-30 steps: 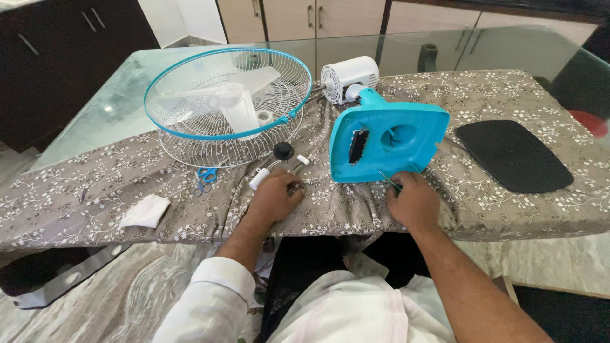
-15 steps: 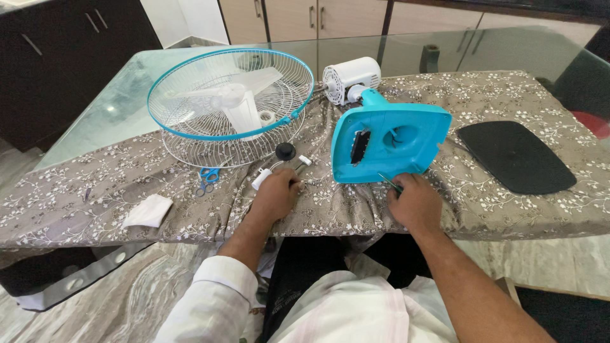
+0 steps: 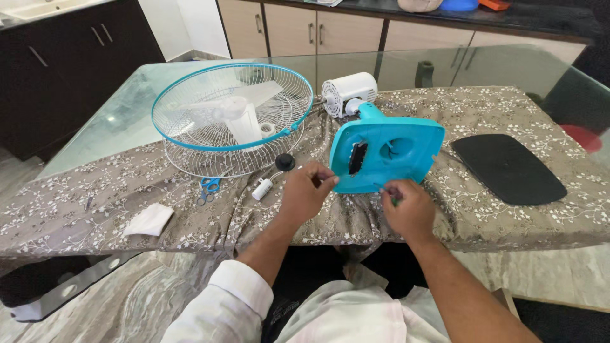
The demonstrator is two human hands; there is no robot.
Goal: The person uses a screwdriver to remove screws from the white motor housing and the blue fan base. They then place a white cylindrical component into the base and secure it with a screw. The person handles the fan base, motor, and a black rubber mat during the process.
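Head view, the only one. Blue fan base (image 3: 394,152) stands tilted on the cloth-covered bench (image 3: 508,108), centre of frame, its hollow underside facing the person; its long side runs left to right, the neck rising at its upper left toward the white motor (image 3: 348,93) behind it. Left hand (image 3: 305,194) sits just left of the base's lower left corner, fingers (image 3: 327,178) pinched together on something small, too small to identify; the pinch is level with the dark slot in the underside and just beside it. Right hand (image 3: 410,206) is below the base's lower edge, centre-right of frame, fingers closed around a thin tool (image 3: 381,187), green handle barely visible, its tip pointing up-left to the base's bottom rim; whether the tip touches cannot be told. So the base lies up and away from both hands, the left nearer the slot, the right nearer the bottom rim. Left of frame: wire fan guard (image 3: 222,121) lying flat with white blades inside; near it a black knob (image 3: 284,162), a white cylinder (image 3: 262,188), small scissors (image 3: 206,187), a white cloth (image 3: 149,219). Right of frame: a black oval pad (image 3: 508,168), well apart from the hands.
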